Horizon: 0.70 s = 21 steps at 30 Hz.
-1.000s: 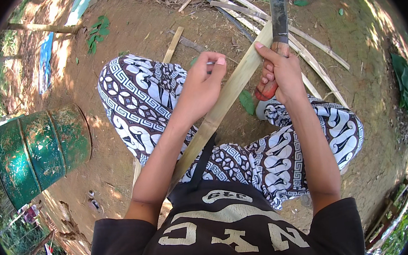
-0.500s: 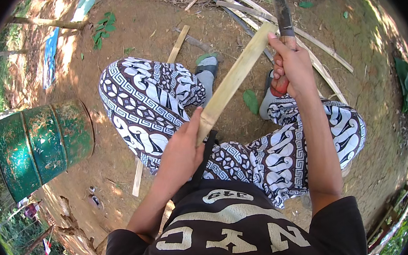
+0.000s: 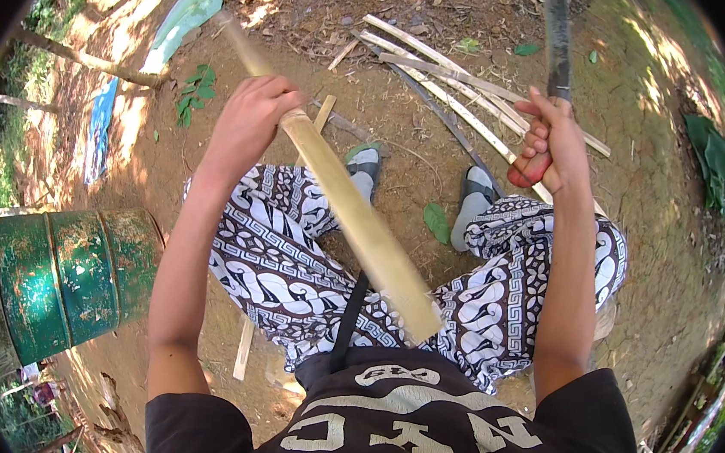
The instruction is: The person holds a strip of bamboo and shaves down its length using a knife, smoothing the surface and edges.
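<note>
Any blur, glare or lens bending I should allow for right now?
Head view: motion blur on the pale strip, strongest toward its ends; head view: sunlit patches bleach the ground at upper left, and a bright spot shows on the green drum; head view: fisheye distortion near the black rim.

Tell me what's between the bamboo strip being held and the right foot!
In the head view, a green leaf on brown dirt shows between the bamboo strip in the left hand and the right foot.
</note>
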Available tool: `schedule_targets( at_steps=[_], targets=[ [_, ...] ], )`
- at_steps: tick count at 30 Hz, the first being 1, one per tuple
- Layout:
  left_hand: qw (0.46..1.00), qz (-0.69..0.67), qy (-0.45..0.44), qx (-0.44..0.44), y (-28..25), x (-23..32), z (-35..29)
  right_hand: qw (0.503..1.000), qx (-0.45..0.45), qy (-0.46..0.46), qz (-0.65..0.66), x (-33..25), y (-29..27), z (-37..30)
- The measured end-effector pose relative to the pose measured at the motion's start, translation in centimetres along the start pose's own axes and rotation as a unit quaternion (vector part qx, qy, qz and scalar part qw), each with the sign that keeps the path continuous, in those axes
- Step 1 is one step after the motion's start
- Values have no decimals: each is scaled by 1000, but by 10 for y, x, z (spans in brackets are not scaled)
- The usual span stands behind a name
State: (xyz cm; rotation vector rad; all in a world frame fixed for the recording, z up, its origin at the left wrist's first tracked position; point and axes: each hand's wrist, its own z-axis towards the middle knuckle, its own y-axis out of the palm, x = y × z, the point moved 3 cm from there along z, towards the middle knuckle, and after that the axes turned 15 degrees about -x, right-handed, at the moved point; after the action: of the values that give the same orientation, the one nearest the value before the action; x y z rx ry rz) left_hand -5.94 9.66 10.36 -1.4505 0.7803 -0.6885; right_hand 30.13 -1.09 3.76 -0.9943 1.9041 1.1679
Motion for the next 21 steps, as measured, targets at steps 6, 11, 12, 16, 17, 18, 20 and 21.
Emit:
schedule_targets(
  at_steps=[6, 11, 12, 16, 17, 18, 20, 21],
  targets=[
    [950, -269, 160, 6, 63, 24, 70, 997, -41, 19, -60, 17, 22, -3],
    [908, -333, 255, -1, 82, 80, 88, 996, -6, 30, -84, 49, 30, 2],
    [900, -354, 254, -4, 84, 86, 87, 996, -4, 41, -82, 57, 33, 2],
    [891, -376, 253, -30, 90, 103, 70, 997, -2, 75, -20, 85, 47, -2],
    [889, -378, 254, -39, 91, 107, 66, 997, -6, 80, -12, 93, 45, 1],
    [887, -381, 258, -46, 91, 111, 60, 996, -11, 86, -4, 104, 42, 5],
    [883, -385, 263, -57, 87, 117, 49, 995, -25, 93, 37, 112, 45, 8],
    [880, -394, 255, -64, 87, 118, 43, 993, -25, 102, 56, 116, 46, 7]
  ],
)
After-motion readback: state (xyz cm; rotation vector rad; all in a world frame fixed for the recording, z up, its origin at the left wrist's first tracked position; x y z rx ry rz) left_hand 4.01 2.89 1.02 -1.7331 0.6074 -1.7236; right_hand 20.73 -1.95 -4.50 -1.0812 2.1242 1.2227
